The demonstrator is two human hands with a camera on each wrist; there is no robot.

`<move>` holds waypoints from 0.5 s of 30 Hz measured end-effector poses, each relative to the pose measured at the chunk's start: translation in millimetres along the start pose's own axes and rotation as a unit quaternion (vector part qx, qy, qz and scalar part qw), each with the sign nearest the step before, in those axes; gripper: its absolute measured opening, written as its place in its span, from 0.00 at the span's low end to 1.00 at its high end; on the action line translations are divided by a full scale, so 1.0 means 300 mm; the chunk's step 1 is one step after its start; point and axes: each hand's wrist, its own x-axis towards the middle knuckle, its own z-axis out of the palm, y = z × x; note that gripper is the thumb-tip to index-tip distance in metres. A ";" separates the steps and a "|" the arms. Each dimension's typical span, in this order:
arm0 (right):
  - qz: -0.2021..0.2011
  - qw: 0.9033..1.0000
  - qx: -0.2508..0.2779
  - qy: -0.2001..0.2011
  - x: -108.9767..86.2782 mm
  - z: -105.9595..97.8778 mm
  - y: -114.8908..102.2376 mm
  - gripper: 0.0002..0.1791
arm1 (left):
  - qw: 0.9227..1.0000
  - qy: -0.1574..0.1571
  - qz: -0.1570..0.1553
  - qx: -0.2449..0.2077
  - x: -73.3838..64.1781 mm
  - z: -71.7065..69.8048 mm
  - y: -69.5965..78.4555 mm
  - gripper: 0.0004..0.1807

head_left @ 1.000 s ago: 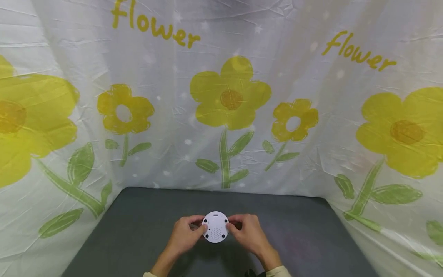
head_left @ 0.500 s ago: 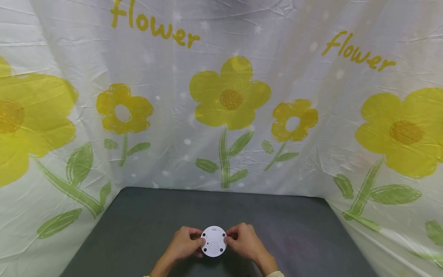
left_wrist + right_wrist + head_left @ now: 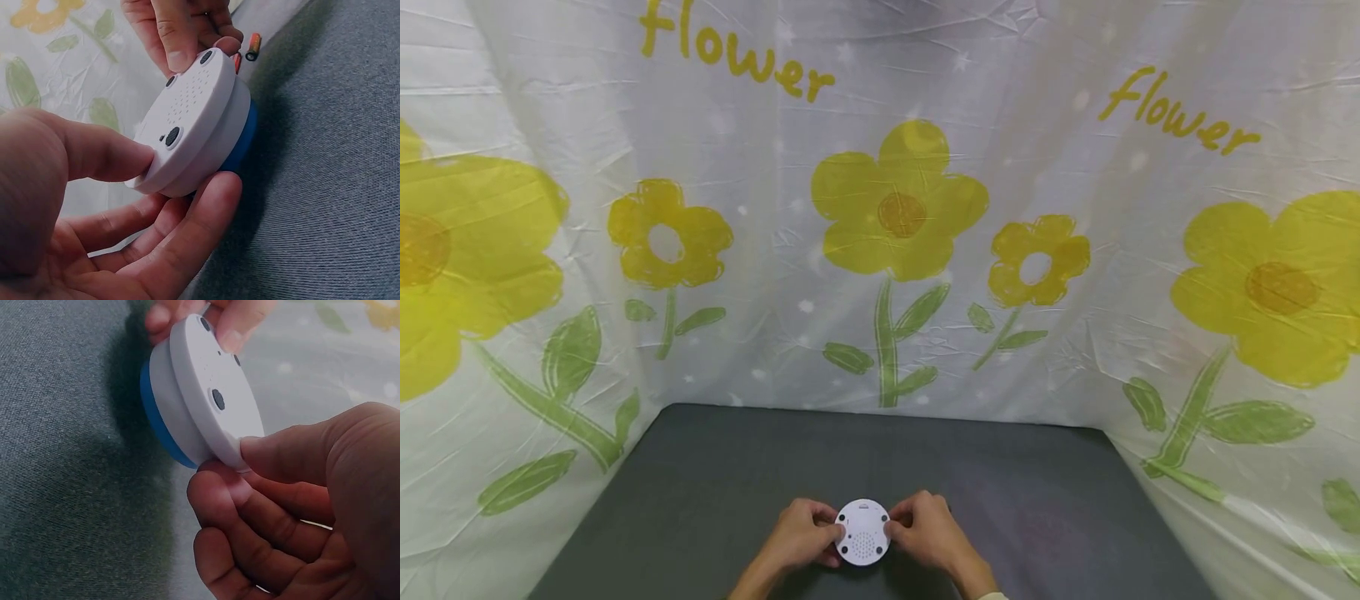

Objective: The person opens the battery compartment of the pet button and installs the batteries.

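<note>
A round white device [image 3: 862,533] with a speaker-hole grille, dark rubber feet and a small slotted tab is held between both hands, grille side up. Its blue underside [image 3: 164,428] faces the table in the wrist views. My left hand [image 3: 801,533] pinches the left edge, thumb on the white face and fingers beneath. From the opposite edge, my right hand [image 3: 927,532] grips it likewise, its thumb [image 3: 281,456] pressing near the rim. Beyond the right hand, the left wrist view shows an orange-and-black battery [image 3: 253,47] on the table and part of another [image 3: 237,60].
A dark grey cloth-like surface covers the table [image 3: 737,458]. White curtains [image 3: 760,250] printed with yellow flowers rise along its back and both sides.
Both hands have brought the device down and nearer to the table's front, mostly in the first half second. Their pinch on its two edges stays the same.
</note>
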 end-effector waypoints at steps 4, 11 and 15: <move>0.007 1.000 -0.006 -0.002 -0.001 0.006 0.009 0.07 | 1.000 0.000 -0.005 -0.003 0.002 0.006 -0.011 0.15; 0.023 1.000 -0.010 -0.005 -0.002 0.009 0.008 0.07 | 1.000 -0.002 -0.014 -0.012 0.004 0.010 -0.021 0.17; 0.022 1.000 -0.014 -0.002 -0.001 0.006 0.006 0.08 | 1.000 -0.005 -0.021 -0.014 0.005 0.009 -0.019 0.18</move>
